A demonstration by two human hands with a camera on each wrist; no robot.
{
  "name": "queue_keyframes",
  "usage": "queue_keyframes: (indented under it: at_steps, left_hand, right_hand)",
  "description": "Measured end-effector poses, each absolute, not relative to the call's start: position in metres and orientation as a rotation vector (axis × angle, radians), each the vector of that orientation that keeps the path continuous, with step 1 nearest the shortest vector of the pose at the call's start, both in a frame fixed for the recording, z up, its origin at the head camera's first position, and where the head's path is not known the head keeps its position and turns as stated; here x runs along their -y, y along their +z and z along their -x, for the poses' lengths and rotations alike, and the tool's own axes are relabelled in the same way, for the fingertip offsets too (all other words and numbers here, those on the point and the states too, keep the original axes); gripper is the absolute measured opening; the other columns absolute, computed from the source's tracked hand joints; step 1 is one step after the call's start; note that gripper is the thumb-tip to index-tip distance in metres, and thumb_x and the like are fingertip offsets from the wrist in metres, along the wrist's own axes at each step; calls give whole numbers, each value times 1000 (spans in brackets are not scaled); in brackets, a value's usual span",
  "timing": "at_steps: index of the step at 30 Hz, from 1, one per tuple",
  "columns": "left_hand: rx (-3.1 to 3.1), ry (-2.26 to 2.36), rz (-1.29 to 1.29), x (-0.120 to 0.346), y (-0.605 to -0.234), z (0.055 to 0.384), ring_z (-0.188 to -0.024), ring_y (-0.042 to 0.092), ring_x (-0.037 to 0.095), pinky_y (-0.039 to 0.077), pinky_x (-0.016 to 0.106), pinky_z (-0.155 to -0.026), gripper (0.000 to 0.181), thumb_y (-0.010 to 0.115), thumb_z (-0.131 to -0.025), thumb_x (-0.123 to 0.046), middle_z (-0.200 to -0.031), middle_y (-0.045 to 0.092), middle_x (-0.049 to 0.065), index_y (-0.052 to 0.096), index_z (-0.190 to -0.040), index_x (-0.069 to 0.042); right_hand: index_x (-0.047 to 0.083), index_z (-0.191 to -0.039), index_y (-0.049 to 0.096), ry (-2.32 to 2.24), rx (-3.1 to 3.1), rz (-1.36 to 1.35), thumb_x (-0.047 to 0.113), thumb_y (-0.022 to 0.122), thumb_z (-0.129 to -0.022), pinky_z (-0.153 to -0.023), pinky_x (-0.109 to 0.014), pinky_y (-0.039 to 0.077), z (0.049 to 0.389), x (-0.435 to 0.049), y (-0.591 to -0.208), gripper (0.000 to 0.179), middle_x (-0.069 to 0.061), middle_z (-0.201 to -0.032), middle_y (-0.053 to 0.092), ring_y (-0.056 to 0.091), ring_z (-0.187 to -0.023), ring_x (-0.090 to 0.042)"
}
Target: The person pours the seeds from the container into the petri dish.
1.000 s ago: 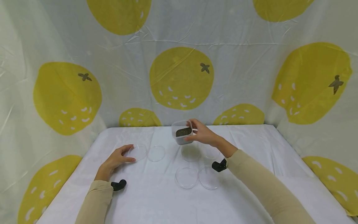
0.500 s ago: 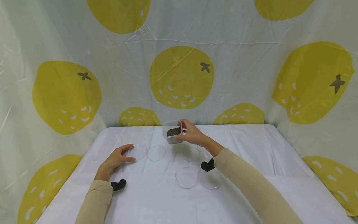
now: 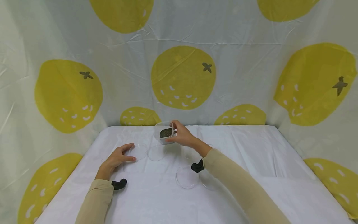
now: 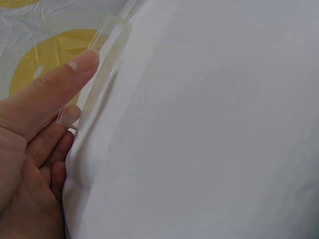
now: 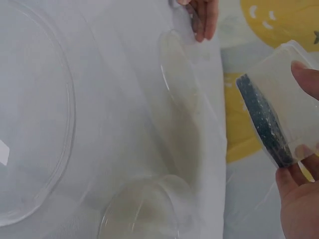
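Observation:
My right hand grips a clear square plastic container by its right side, raised above the back of the table. Dark, soil-like grains fill its lower part; the container leans to the left. In the right wrist view, these grains lie against the clear wall, with thumb and fingers around the tub. At the back left, my left hand holds a clear round petri dish by its edge. The left wrist view has the thumb on the near side of this dish and fingers behind it.
Another clear dish lies just right of the held one. More clear dishes sit under and beside the right forearm, including a front one and one partly hidden by the sleeve. A lemon-print curtain closes off the back.
My right hand has carried the container leftward, from over the back right dishes to just behind the second dish from the left. The left hand keeps its place.

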State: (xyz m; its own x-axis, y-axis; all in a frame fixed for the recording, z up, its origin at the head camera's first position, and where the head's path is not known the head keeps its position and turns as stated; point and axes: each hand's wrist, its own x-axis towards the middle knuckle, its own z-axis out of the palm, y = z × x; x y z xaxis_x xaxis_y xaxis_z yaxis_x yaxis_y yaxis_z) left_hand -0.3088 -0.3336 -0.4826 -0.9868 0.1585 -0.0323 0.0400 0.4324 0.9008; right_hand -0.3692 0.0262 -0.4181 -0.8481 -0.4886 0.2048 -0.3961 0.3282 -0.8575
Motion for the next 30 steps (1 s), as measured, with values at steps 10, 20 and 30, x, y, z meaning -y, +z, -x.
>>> queue_keyframes:
  at_steps: [10, 20, 30]
  left_hand:
    - [-2571, 1589, -168, 334, -483, 310, -153, 20, 39, 13, 56, -123, 90, 93, -77, -12, -155, 46, 21, 46, -152, 3]
    - [-2590, 1549, -106, 334, -485, 312, -154, 18, 38, 13, 55, -123, 94, 95, -75, -18, -158, 44, 18, 47, -153, -1]
    - [-2597, 1552, -126, 331, -483, 311, -153, 21, 39, 14, 55, -123, 91, 94, -76, -14, -157, 45, 20, 47, -153, 1]
  right_hand:
    - [2, -149, 41, -1457, -2615, 872, 19, 92, -81, -102, -40, 47, 374, -1, -425, 87, -11, -137, 56, 55, -123, -26]
    - [-2, -153, 36, -1326, -2732, 981, 14, 91, -81, -109, -40, 43, 377, 22, -423, 93, -17, -143, 51, 52, -127, -29]
    - [-2, -154, 36, -1158, -2840, 1034, 16, 91, -82, -118, -39, 33, 380, 43, -429, 93, -18, -152, 45, 42, -141, -31]
